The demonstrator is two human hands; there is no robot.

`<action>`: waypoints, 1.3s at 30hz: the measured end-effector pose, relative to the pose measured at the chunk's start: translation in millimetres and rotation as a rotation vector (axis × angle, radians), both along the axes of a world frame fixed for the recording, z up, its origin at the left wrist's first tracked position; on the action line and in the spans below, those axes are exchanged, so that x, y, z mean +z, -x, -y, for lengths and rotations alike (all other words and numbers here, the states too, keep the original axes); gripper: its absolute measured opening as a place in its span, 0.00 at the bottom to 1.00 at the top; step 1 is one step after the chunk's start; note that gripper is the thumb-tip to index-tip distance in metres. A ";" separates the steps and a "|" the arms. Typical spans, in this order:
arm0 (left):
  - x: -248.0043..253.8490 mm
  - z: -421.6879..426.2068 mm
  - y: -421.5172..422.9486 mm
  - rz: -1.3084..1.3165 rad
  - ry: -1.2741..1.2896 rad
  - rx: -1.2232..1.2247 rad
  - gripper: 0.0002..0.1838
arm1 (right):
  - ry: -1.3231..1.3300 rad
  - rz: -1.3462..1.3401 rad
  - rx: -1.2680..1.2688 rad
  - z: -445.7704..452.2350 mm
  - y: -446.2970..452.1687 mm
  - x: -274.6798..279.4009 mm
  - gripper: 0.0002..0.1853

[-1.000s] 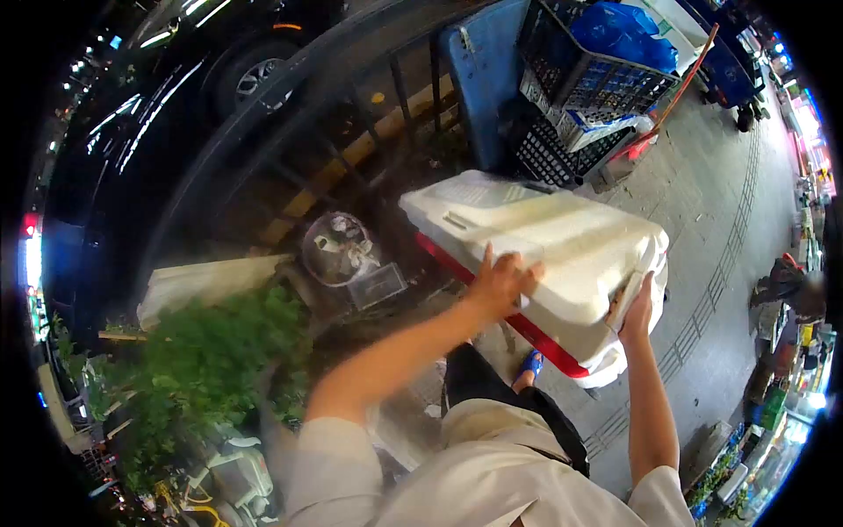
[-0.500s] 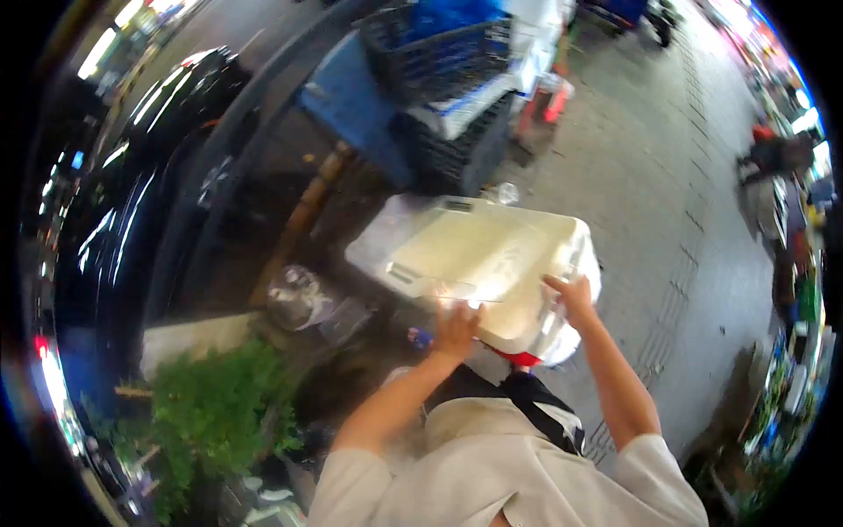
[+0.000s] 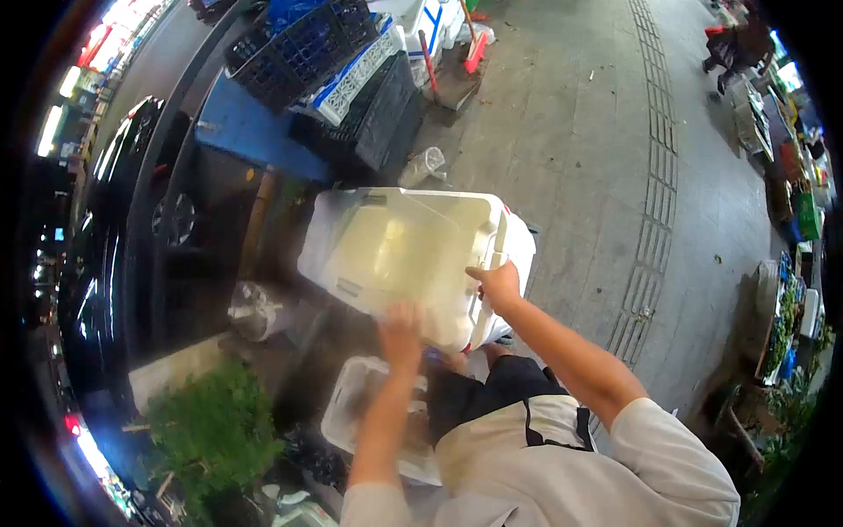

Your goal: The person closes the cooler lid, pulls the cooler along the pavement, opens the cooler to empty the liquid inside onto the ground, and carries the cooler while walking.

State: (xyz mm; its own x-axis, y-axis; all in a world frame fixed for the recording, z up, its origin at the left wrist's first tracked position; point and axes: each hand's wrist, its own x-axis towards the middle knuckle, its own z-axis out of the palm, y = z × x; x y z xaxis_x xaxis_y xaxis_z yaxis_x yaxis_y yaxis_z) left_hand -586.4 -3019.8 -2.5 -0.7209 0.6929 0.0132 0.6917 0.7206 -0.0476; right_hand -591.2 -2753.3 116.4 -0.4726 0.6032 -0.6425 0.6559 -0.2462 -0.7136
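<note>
A white cooler box [image 3: 518, 255] with a cream lid [image 3: 413, 237] stands in front of me, tilted in view. My right hand [image 3: 499, 286] is closed at its near right edge, with the thumb over the lid. My left hand [image 3: 402, 334] is at the near left edge of the lid, smeared by motion, so its fingers cannot be made out. A clear film or sheet seems to lie over part of the lid. Below my left forearm sits a white plastic tub [image 3: 338, 413], partly hidden by the arm.
Stacked dark crates [image 3: 351, 132] and a blue board [image 3: 255, 127] stand beyond the cooler. A red broom [image 3: 475, 54] is near them. A leafy plant [image 3: 211, 430] is at lower left, a parked black car [image 3: 118, 220] at left. Stalls line the right side, where a person [image 3: 738, 44] stands.
The cooler appears further left and more upright in view, with the camera turned. My left hand has shifted left along the lid's near edge. The white tub has come into view.
</note>
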 end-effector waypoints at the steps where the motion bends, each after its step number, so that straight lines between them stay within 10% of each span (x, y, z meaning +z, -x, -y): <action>1: -4.3 -7.2 -10.0 0.053 0.025 0.047 0.43 | 0.009 0.001 0.015 -3.6 -8.9 -6.7 0.15; 11: 54.9 3.0 -168.4 0.798 -0.503 0.612 0.32 | 0.296 0.095 -0.324 -78.1 -84.7 -115.9 0.16; 21: 40.5 107.0 -473.9 0.774 -0.289 1.117 0.29 | 0.409 0.002 -0.342 -97.7 -146.7 -143.3 0.11; 23: 45.7 92.1 -502.2 1.099 -0.171 1.476 0.30 | 0.408 -0.035 -0.331 -98.9 -144.0 -139.3 0.10; 30: 28.3 -13.0 -679.1 0.665 -0.364 1.133 0.18 | 0.423 0.006 -0.246 -104.4 -180.3 -112.4 0.12; 35: 20.6 -124.6 -725.7 0.862 -0.732 1.447 0.12 | 0.497 0.044 -0.230 -131.5 -198.2 -112.4 0.11; 37: 41.7 -178.1 -728.9 0.786 -0.367 1.073 0.15 | 0.506 0.055 -0.175 -156.5 -206.2 -121.4 0.12; 39: 44.2 -247.0 -735.9 0.758 -0.363 1.225 0.13 | 0.551 0.072 -0.180 -191.8 -211.3 -139.3 0.12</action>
